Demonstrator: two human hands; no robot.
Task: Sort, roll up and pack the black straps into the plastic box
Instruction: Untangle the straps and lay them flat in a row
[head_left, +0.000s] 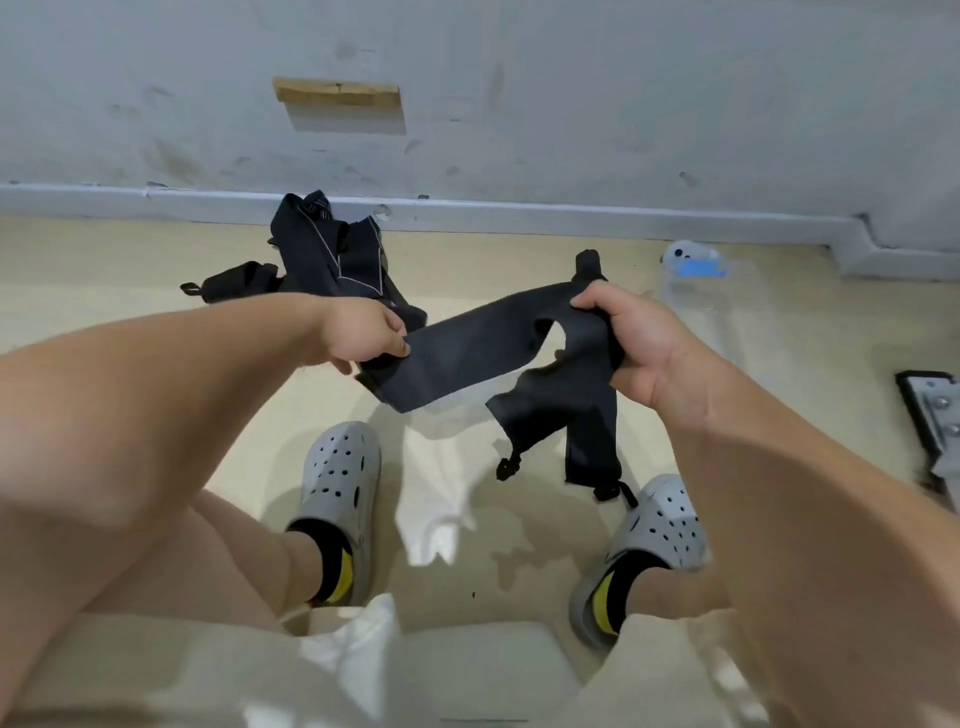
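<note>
We are noting one black strap (467, 358) hanging in the air between both hands, above the floor (104, 270) and the grey clogs (337, 467). The left hand (363, 332) is pinching one end. The right hand (641, 353) is gripping the bunched other end, its fingers curled round it and loose tails dangling below. A pile of straps (332, 254) is lying by the wall (571, 104). The clear plastic box (727, 312) is sitting on the floor beyond the right hand.

We seem to be in a bare utility room or workshop corner. The far wall (571, 104) is grey and much scuffed, with a grey skirting (519, 214) and a small wooden block (337, 92) on it. On the smooth beige floor (130, 270), a bolted metal bracket (935, 410) lies at the right, beyond it a clear plastic box (717, 312).
</note>
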